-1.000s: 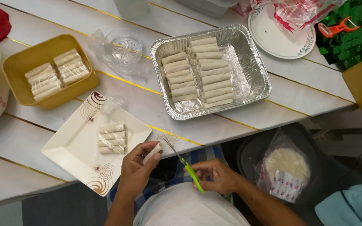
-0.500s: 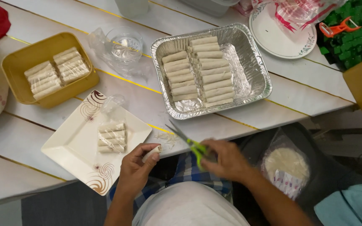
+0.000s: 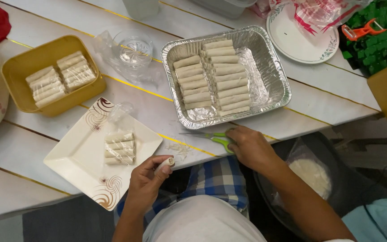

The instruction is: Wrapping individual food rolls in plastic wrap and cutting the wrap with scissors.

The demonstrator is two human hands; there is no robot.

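Observation:
My left hand (image 3: 145, 184) holds one pale spring roll (image 3: 163, 165) by its end, just off the table's near edge. My right hand (image 3: 249, 148) rests on the green handles of a pair of scissors (image 3: 207, 136), which lie flat on the white table with the blades pointing left. A foil tray (image 3: 274, 67) beyond them holds two rows of several rolls. The square cream plate (image 3: 77, 157) to the left carries several rolls in clear film. A yellow container (image 3: 21, 67) at the far left holds more rolls.
A clear glass bowl (image 3: 133, 47) sits between the yellow container and the foil tray. A round white plate (image 3: 298, 40) and a green box with an orange peeler (image 3: 359, 30) lie at the back right. A bag of round wrappers (image 3: 312, 175) rests on a dark seat at my right.
My right hand has moved the scissors from in front of my lap up and right, laying them flat on the table. My left hand with the roll has barely moved.

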